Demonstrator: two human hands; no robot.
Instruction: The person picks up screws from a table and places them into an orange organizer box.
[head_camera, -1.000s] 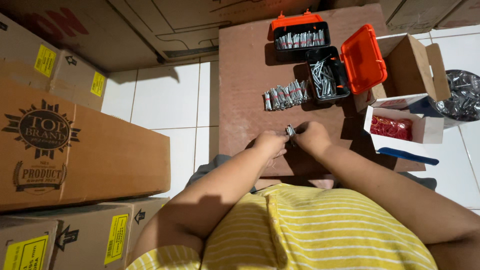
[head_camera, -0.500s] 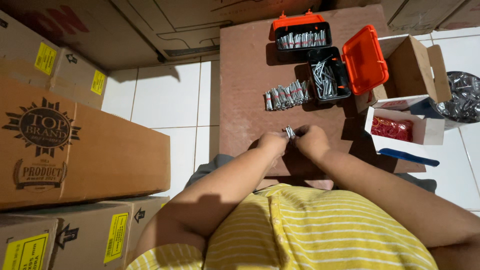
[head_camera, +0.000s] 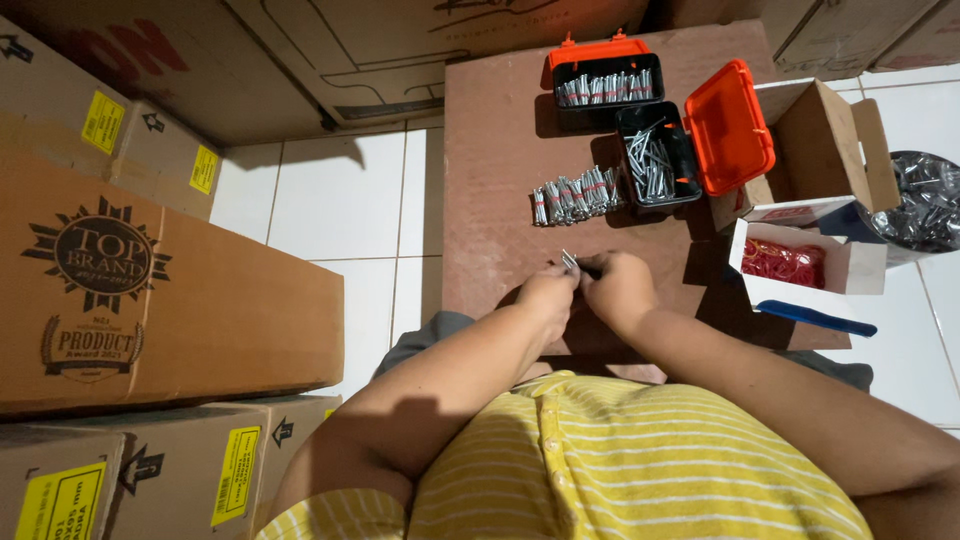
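Observation:
Both hands meet over the near part of a brown board (head_camera: 500, 180). My left hand (head_camera: 547, 293) and my right hand (head_camera: 617, 288) pinch a small bundle of metal nails (head_camera: 570, 262) between the fingertips. Just beyond them lies a row of banded nail bundles (head_camera: 578, 195). Farther back stands a black case (head_camera: 607, 88) with an orange lid, holding more bundles. Beside it is a second black case (head_camera: 655, 160) of loose nails, its orange lid (head_camera: 728, 126) standing open.
A small white box of red rubber bands (head_camera: 783, 262) sits right of the board, with an open cardboard box (head_camera: 825, 140) behind it. A bag of metal pieces (head_camera: 925, 200) lies at far right. Large cardboard cartons (head_camera: 150, 290) line the left side on white tiles.
The two hands stay together on the nail bundle, shifting only slightly. Nothing else has moved.

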